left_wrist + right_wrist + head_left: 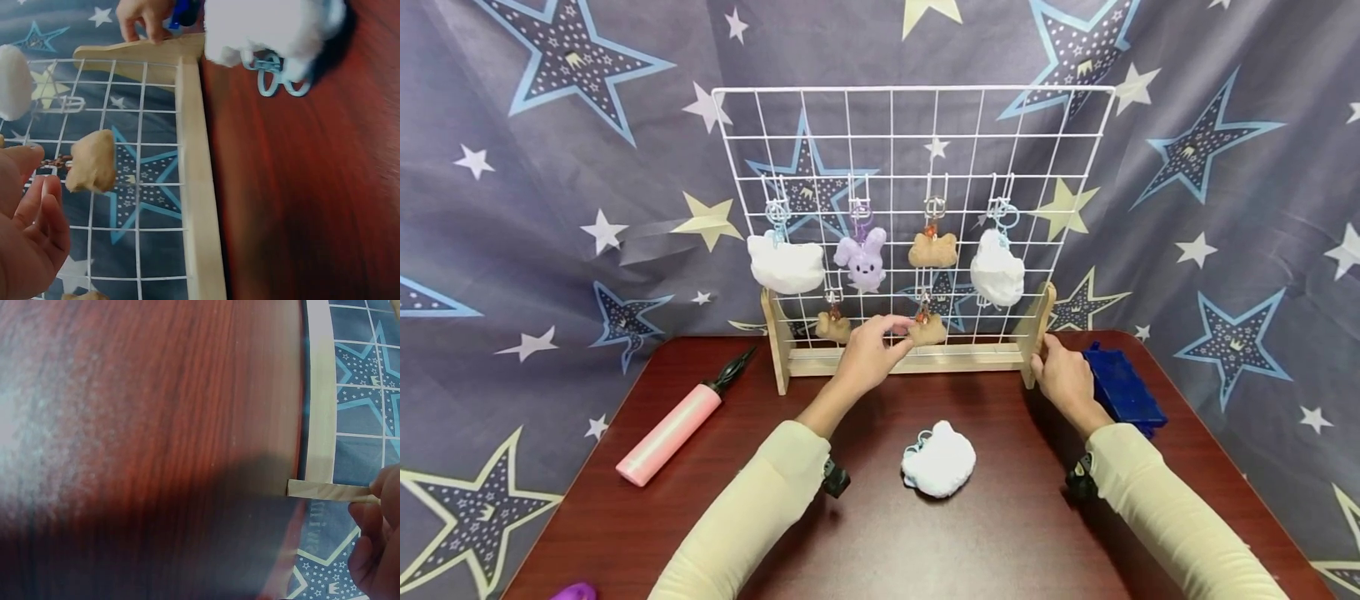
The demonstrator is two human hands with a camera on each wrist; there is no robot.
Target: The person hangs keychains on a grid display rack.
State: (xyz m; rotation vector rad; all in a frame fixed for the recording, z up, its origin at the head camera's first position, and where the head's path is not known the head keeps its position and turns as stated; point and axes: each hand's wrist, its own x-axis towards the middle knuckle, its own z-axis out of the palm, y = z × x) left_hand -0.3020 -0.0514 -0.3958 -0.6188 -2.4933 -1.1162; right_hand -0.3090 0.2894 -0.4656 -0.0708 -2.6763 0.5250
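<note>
My left hand [872, 350] reaches to the lower row of the white wire grid rack [891, 136]. Its fingers are parted beside a tan plush keychain [928, 330] hanging from a hook; the left wrist view shows a gap between fingertips and the plush [92, 161]. My right hand [1063, 375] pinches the wooden side foot [1037, 333] of the rack, whose edge [331, 490] lies between thumb and fingers in the right wrist view. A white plush keychain [942, 460] with a light-blue ring lies on the table in front of the rack.
Higher on the rack hang white plushes [786, 265] [997, 268], a purple bunny plush [862, 260] and a tan plush [933, 249]; another tan one [832, 327] hangs low. A pink hand pump [670, 433] lies left, a blue tray [1123, 387] right, a purple object [575, 592] near left.
</note>
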